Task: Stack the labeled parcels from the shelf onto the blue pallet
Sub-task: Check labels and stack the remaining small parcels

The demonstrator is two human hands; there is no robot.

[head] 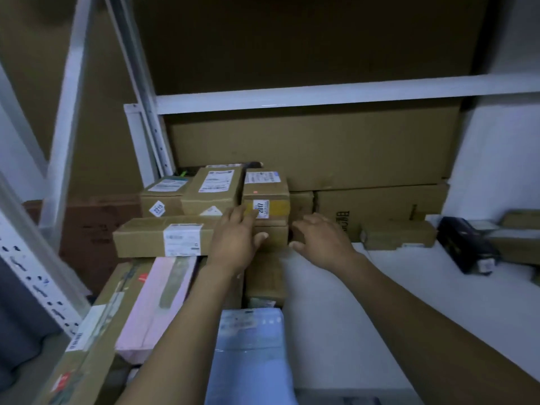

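Several labelled parcels crowd the left side, a long flat carton (152,235) lying crosswise in front. The left hand (233,239) lays straight fingers on the face of the parcel marked 2017 (264,187). The right hand (320,242) hovers just beside that parcel's right edge, fingers loosely spread and holding nothing, probably bracketing it for a two-handed lift off the shelf (374,287). No blue pallet shows.

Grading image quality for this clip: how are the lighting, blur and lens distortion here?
Head view: dim, bluish light, the upper bay in deep shadow; slight motion blur softens the left hand, right hand and most labels, though the 2017 sticker reads; wide-angle lens splays the shelf uprights; no glare.
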